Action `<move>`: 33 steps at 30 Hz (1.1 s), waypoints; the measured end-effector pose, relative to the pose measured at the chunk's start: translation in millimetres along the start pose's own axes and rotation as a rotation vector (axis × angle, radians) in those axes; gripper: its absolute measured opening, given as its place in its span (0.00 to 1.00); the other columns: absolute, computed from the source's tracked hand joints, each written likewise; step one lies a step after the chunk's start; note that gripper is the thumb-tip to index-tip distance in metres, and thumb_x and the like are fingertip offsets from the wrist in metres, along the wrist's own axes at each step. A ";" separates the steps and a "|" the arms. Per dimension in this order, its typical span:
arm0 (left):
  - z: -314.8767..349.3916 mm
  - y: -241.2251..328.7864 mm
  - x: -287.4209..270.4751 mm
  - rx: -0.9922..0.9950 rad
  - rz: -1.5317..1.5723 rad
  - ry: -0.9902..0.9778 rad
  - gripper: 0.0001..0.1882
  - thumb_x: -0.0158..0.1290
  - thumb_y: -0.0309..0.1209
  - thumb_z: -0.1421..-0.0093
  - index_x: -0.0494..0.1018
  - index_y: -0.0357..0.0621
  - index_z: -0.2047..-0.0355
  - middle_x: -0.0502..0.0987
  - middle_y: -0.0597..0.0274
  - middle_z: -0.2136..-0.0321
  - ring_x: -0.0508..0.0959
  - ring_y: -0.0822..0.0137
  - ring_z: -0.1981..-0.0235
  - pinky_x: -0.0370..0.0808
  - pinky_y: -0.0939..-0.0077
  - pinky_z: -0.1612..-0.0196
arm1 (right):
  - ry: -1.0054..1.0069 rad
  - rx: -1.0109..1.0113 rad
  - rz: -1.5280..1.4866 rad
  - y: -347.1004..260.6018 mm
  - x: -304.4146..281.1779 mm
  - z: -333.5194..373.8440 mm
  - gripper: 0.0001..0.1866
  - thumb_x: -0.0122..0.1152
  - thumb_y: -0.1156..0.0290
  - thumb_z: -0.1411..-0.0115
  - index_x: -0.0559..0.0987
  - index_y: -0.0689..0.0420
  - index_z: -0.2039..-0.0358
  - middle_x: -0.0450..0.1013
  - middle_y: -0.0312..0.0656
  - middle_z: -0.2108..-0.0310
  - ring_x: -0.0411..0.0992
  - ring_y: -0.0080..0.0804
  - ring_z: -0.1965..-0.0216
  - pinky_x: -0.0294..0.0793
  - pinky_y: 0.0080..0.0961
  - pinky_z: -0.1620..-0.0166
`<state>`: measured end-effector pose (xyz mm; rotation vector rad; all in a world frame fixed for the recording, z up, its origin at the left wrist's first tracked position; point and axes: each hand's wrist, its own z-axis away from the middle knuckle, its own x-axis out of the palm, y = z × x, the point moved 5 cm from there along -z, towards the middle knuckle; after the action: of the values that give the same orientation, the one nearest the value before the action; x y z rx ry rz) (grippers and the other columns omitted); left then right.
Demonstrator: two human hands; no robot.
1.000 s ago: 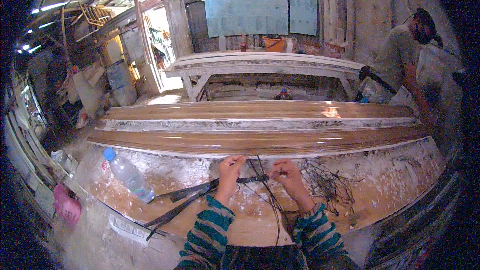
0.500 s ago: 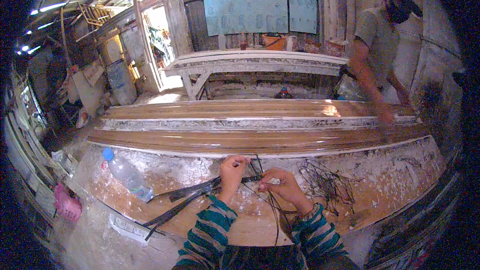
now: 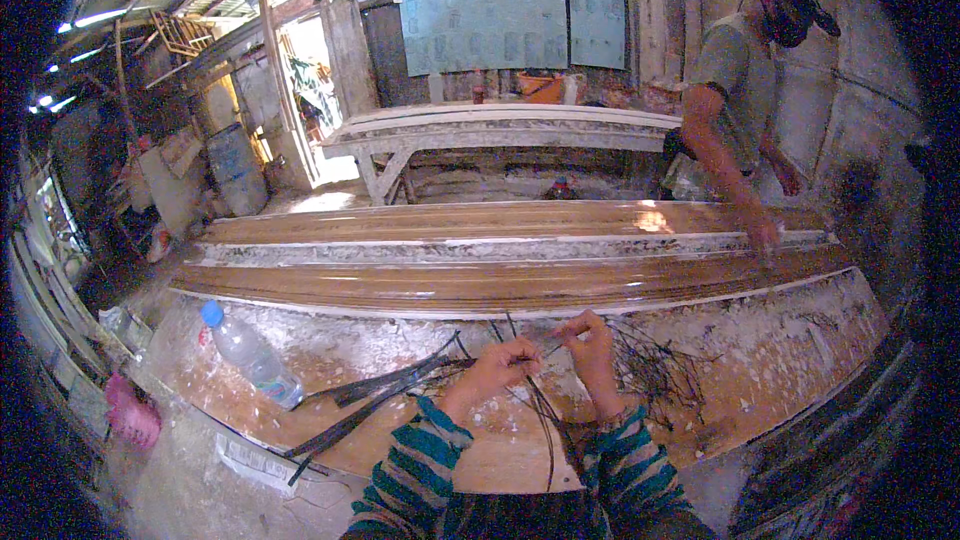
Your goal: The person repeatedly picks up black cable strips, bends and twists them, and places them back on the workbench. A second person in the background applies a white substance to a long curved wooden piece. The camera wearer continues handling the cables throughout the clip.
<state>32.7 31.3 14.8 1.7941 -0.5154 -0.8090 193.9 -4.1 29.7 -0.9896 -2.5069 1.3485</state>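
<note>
Just in front of the long glossy wooden moulding (image 3: 520, 280), the left hand (image 3: 497, 368) and right hand (image 3: 590, 345) each pinch thin dark strands (image 3: 545, 410), apparently pulling them taut between them to separate them from the tangled pile (image 3: 655, 370).

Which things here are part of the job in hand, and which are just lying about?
In use: thin dark strands held by the left hand and right hand; loose strand pile.
Lying about: plastic bottle; dark flat strips; pink object.
</note>
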 end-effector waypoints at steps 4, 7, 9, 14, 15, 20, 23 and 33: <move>5.1 23.2 18.7 0.117 0.359 -0.135 0.06 0.53 0.29 0.47 0.70 0.41 0.71 0.65 0.69 0.72 0.67 0.76 0.70 0.65 0.81 0.64 | 0.050 0.168 -0.116 21.5 -9.1 -6.3 0.07 0.61 0.78 0.56 0.70 0.57 0.80 0.68 0.34 0.83 0.62 0.21 0.81 0.64 0.17 0.73; 11.2 25.1 26.0 -0.007 0.240 -0.149 0.06 0.53 0.28 0.47 0.70 0.40 0.72 0.65 0.68 0.72 0.66 0.75 0.67 0.63 0.81 0.61 | -0.003 0.240 -0.110 24.2 -6.9 -5.7 0.04 0.61 0.76 0.54 0.74 0.56 0.78 0.68 0.33 0.83 0.62 0.21 0.81 0.63 0.16 0.74; 10.9 31.3 33.6 0.063 0.298 -0.142 0.05 0.53 0.28 0.47 0.69 0.40 0.72 0.65 0.67 0.71 0.66 0.74 0.67 0.63 0.81 0.60 | -0.025 0.162 -0.036 16.7 -6.7 -6.3 0.03 0.61 0.74 0.53 0.76 0.55 0.76 0.67 0.32 0.83 0.62 0.20 0.80 0.63 0.16 0.74; 13.0 28.3 36.9 0.165 0.338 -0.130 0.04 0.51 0.26 0.48 0.68 0.42 0.72 0.68 0.69 0.73 0.67 0.75 0.68 0.65 0.81 0.63 | -0.013 0.052 0.075 4.4 -7.1 -5.1 0.04 0.62 0.70 0.53 0.77 0.54 0.78 0.64 0.32 0.84 0.63 0.21 0.78 0.63 0.17 0.73; 10.6 27.7 37.3 0.219 0.339 -0.141 0.04 0.52 0.27 0.47 0.69 0.42 0.72 0.67 0.69 0.73 0.67 0.75 0.70 0.65 0.82 0.65 | 0.002 0.061 0.021 5.5 -7.5 -5.3 0.04 0.62 0.70 0.53 0.76 0.55 0.78 0.64 0.33 0.84 0.63 0.21 0.78 0.63 0.17 0.73; 2.8 1.7 10.1 -0.024 0.455 0.067 0.04 0.52 0.30 0.47 0.70 0.43 0.73 0.66 0.74 0.78 0.64 0.80 0.78 0.61 0.86 0.75 | 0.069 0.048 0.316 15.2 -18.5 -12.2 0.06 0.61 0.70 0.52 0.74 0.57 0.81 0.65 0.34 0.83 0.64 0.21 0.78 0.64 0.17 0.73; 5.3 -4.1 -25.0 -0.067 0.390 0.356 0.05 0.51 0.31 0.46 0.71 0.44 0.72 0.67 0.75 0.80 0.63 0.82 0.80 0.60 0.86 0.79 | -0.098 0.261 -0.005 26.7 -14.3 -12.1 0.07 0.60 0.71 0.52 0.73 0.58 0.81 0.67 0.34 0.81 0.65 0.21 0.77 0.63 0.17 0.73; 13.5 -40.2 -73.0 -0.158 0.677 0.678 0.07 0.51 0.37 0.45 0.69 0.49 0.73 0.66 0.76 0.80 0.65 0.81 0.80 0.60 0.87 0.80 | -0.556 -0.141 0.228 -45.4 41.4 23.3 0.09 0.63 0.66 0.54 0.73 0.55 0.83 0.68 0.37 0.81 0.68 0.29 0.76 0.64 0.25 0.71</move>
<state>-28.1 86.4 -5.2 1.4766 -0.5289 0.2222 130.3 -13.1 43.7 -1.0743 -2.9958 1.7348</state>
